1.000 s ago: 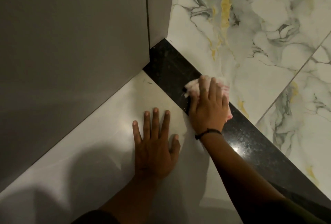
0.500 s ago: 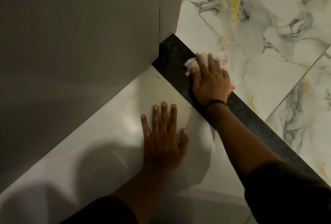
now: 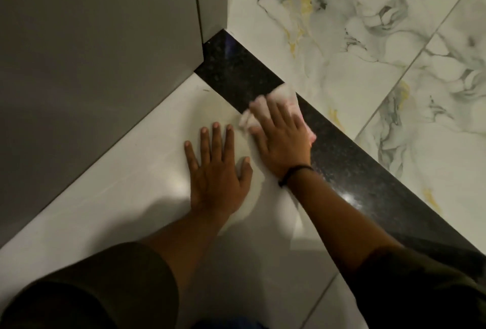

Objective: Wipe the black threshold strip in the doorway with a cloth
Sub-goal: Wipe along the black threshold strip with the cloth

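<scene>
**Right hand pressing the cloth onto the black strip**

The right hand (image 3: 282, 139) is lying flat with its fingers spread, pressing a pale pink-and-white cloth (image 3: 265, 104) down rather than gripping it. The cloth is bunching out beyond the fingertips and showing again at the hand's outer edge. It is sitting on the near edge of the black threshold strip (image 3: 349, 160), partly spilling onto the plain white floor tile (image 3: 126, 197). A dark band (image 3: 294, 175) is circling the right wrist. The left hand (image 3: 217, 173) is resting just beside it, palm down and open on the white tile, holding nothing. The strip is running diagonally from the grey wall corner (image 3: 213, 8) towards the lower right, separating the white tile from the veined marble floor (image 3: 368, 39).
</scene>
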